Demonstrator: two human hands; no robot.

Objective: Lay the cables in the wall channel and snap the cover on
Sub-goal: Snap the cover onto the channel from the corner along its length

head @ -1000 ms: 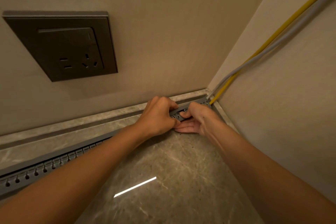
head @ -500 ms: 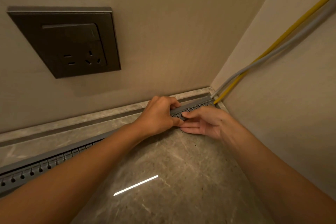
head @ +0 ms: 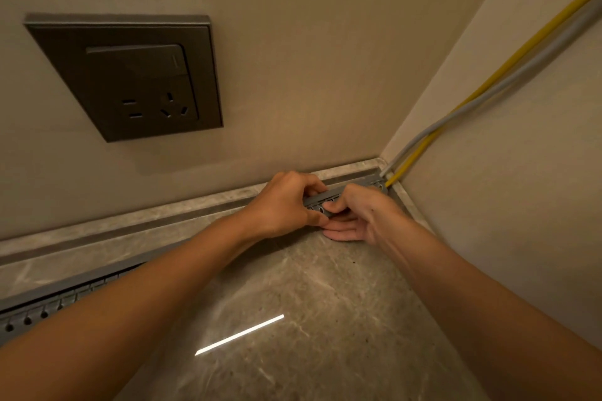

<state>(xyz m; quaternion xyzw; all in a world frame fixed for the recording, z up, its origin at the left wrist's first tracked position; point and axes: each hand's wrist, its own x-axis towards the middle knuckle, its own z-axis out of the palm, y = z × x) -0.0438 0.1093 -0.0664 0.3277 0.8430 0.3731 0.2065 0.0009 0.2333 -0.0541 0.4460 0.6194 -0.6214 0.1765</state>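
Head view: my left hand (head: 283,205) grips the channel (head: 322,197), my right hand (head: 361,218) pinches its front. Risk: cables (head: 462,106) spring out at the corner and get pinched.

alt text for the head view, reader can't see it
The left hand and right hand grip a grey slotted channel at the foot of a wall, near the corner. A yellow cable and a grey cable run down the side wall to its end; a dark socket sits upper left.
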